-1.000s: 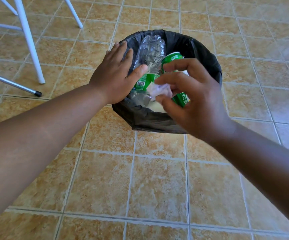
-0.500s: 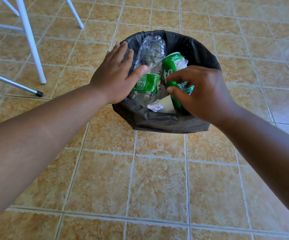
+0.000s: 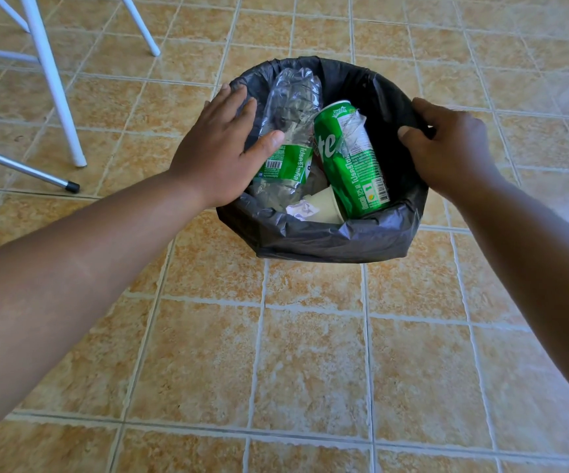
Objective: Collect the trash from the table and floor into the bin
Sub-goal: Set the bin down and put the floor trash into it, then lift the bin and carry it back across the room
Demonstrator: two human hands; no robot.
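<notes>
**Both my hands on the bin's rim**

My left hand (image 3: 223, 148) lies flat, fingers spread, on the left rim of the black-lined bin (image 3: 330, 240). My right hand (image 3: 446, 155) curls closed over the right rim. Inside lie a crushed clear bottle (image 3: 293, 107), a green Sprite can (image 3: 354, 158), a paper cup (image 3: 325, 206) and crumpled paper (image 3: 301, 210).

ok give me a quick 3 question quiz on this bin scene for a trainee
1. True or false: the green can lies on the floor beside the bin.
2. Which of the hands grips the bin's rim: A left, B right?
3. Fill in: the crumpled clear ____ leans inside the bin, next to the can.

Key: 1 false; 2 B; 3 bottle.
</notes>
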